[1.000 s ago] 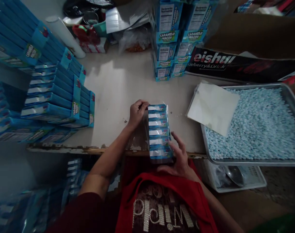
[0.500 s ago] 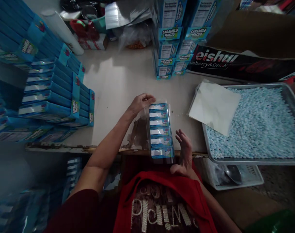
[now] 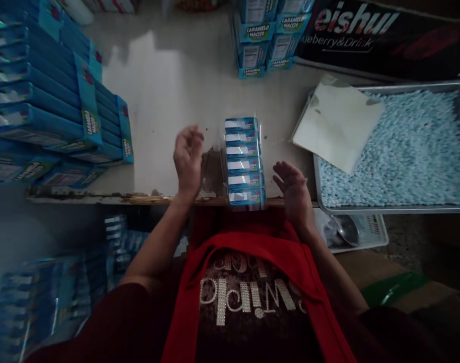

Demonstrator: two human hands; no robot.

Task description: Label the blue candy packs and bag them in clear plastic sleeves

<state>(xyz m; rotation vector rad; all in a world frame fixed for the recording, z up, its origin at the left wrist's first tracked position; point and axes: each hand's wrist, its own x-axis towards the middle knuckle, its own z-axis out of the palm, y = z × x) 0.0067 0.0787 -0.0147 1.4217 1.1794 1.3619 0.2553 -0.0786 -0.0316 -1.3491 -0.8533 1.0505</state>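
A clear plastic bag holding a row of several blue boxes (image 3: 245,165) lies near the table's front edge. To its left is my left hand (image 3: 188,159), raised slightly, touching nothing, its fingers loosely bent but apart. My right hand (image 3: 293,189) is on the other side of the bag, fingers spread and nothing in them. Neither hand touches the bag.
Stacked blue packs (image 3: 56,101) fill the left side. More blue boxes (image 3: 252,50) stand at the back beside a black carton (image 3: 384,45). At the right, a metal tray (image 3: 396,209) holds pale blue candies, partly covered by a cream sheet (image 3: 339,123).
My left hand has let go of the bag's far end and moved left. My right hand has moved slightly away to the right. The view has tilted downward.
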